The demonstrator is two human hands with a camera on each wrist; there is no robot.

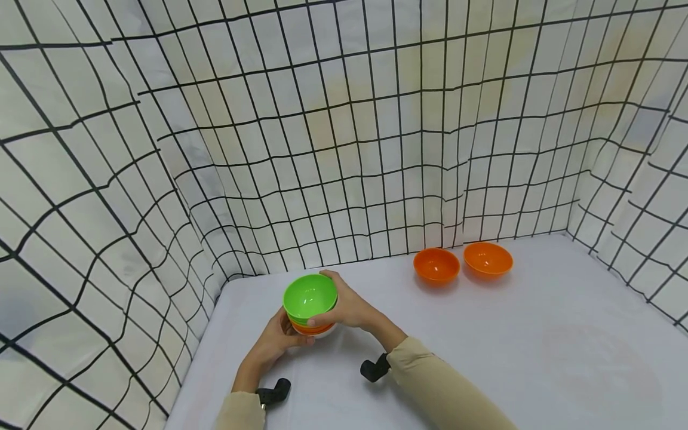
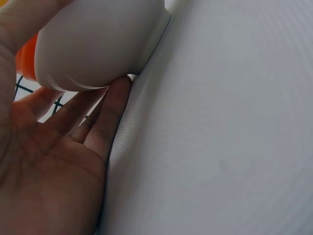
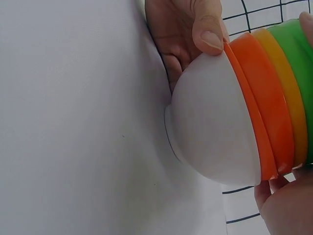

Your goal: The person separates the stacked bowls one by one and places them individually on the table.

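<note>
A stack of nested bowls stands on the white table toward the left in the head view. The white bowl (image 3: 215, 117) is lowest, with orange bowls (image 3: 266, 105), a yellow-orange bowl (image 3: 287, 93) and a bright green bowl (image 1: 310, 297) above it. My left hand (image 1: 273, 341) holds the stack low down, its thumb on the white bowl's side and its fingers around the far side near the base. Higher up, my right hand (image 1: 350, 303) grips the stack around the green bowl, thumb in front and fingers behind. The green bowl's inside shows nothing in it.
Two more orange bowls, one left (image 1: 436, 266) and one right (image 1: 488, 260), sit side by side near the table's back edge. A white curtain with black grid lines (image 1: 344, 149) encloses the back and sides. Black wrist mounts (image 1: 374, 368) project from both wrists.
</note>
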